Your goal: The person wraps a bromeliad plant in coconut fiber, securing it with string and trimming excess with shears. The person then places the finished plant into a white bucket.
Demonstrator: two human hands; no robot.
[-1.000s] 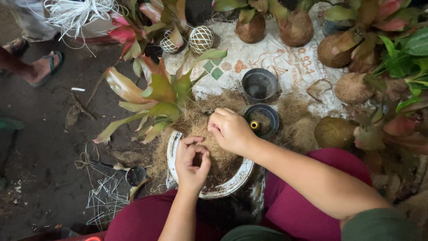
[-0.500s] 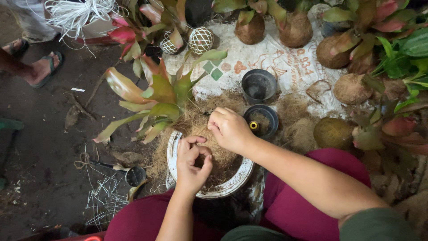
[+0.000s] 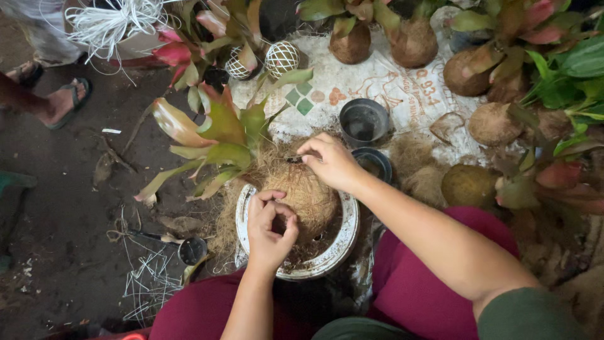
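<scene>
The bromeliad (image 3: 220, 141) already sits rooted in the coir ball (image 3: 302, 192), which rests in the white dish (image 3: 343, 242) on the ground; the left hand (image 3: 270, 226) has its fingers curled loosely against the ball, and the right hand (image 3: 330, 160) pinches fibre at its top. Loose coir still lies around; two empty black pots (image 3: 365, 123) and finished husk balls (image 3: 469, 186) crowd the right side.

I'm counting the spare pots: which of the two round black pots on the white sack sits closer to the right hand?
The lower black pot, half hidden behind the right hand; the other black pot stands farther up the sack.
</scene>
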